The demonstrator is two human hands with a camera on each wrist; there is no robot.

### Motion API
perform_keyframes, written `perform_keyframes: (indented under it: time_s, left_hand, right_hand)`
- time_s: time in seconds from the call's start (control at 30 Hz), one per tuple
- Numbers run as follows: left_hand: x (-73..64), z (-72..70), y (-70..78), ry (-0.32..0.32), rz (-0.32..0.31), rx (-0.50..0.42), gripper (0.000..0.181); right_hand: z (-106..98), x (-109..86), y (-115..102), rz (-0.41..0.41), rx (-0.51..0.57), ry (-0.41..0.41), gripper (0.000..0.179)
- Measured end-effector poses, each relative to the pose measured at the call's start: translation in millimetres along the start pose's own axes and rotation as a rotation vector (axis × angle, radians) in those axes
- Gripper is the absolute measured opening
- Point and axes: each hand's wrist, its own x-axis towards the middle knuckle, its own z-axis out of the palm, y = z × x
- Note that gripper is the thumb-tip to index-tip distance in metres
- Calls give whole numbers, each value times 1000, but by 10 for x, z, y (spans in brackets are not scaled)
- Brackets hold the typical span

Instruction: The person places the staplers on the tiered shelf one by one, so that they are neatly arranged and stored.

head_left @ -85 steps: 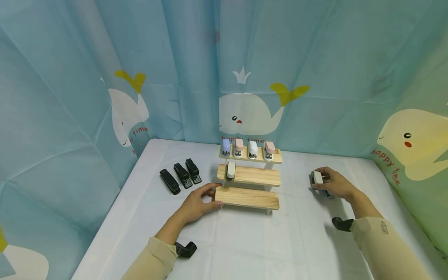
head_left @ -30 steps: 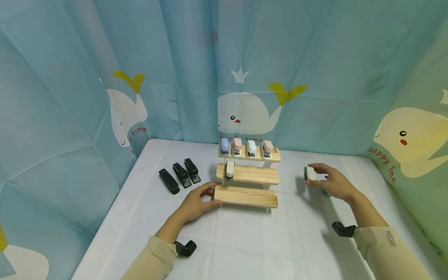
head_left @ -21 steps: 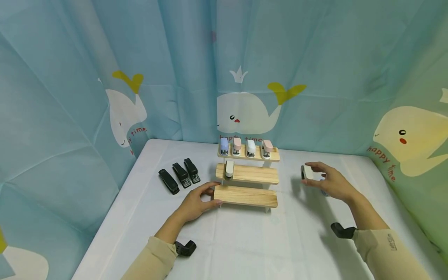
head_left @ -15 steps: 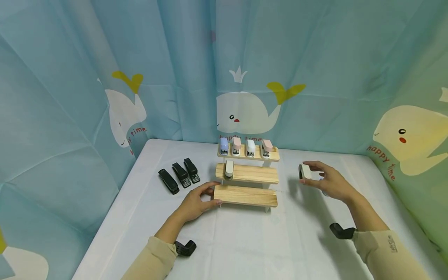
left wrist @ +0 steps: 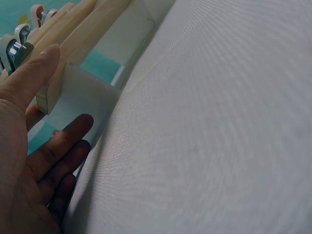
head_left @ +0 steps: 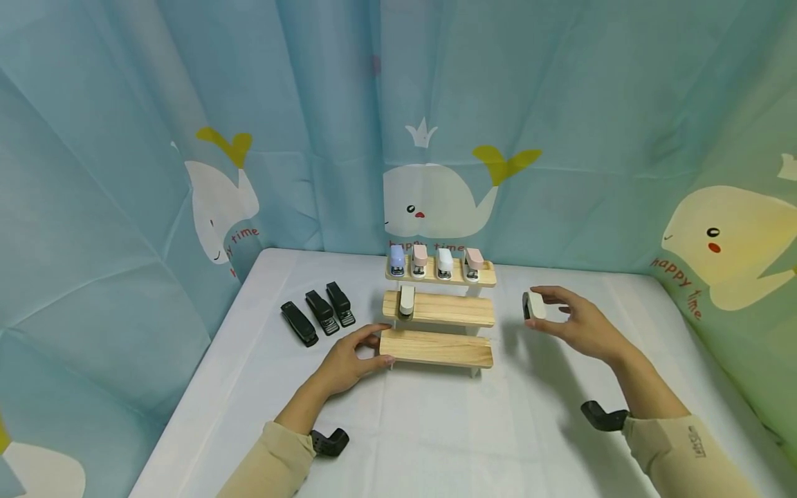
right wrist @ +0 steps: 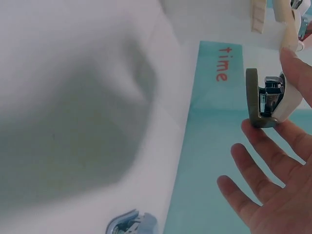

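My right hand (head_left: 582, 325) pinches a small white stapler (head_left: 535, 306) between thumb and fingers, held above the table to the right of the rack. In the right wrist view, the stapler's dark base (right wrist: 252, 97) shows, and the other fingers are spread. My left hand (head_left: 350, 360) grips the left end of the lowest step of a three-step wooden rack (head_left: 436, 348), thumb at its front corner. On the top step stand several mini staplers: a purple one (head_left: 397, 260), two pink, one white. Another white stapler (head_left: 407, 301) stands at the left of the middle step.
Three black staplers (head_left: 322, 311) lie on the white table (head_left: 436, 436) left of the rack. A bluish stapler (right wrist: 132, 223) sits on the table in the right wrist view; my right hand hides it in the head view. A whale-print curtain (head_left: 336, 138) encloses the table's back and sides.
My right hand has lifted the white stapler from the table and carried it left toward the rack. The left hand has kept its grip on the lowest step.
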Motion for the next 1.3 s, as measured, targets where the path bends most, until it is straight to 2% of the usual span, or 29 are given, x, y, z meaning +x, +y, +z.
perform_keyframes:
  time_s: [0.47, 1.3]
  left_hand:
    - [-3, 6, -9, 6, 3, 11, 59]
    - [6, 9, -32, -1, 6, 11, 59]
  right_hand:
    - [83, -15, -221, -30, 17, 14, 70]
    - [236, -35, -494, -90, 53, 23, 66]
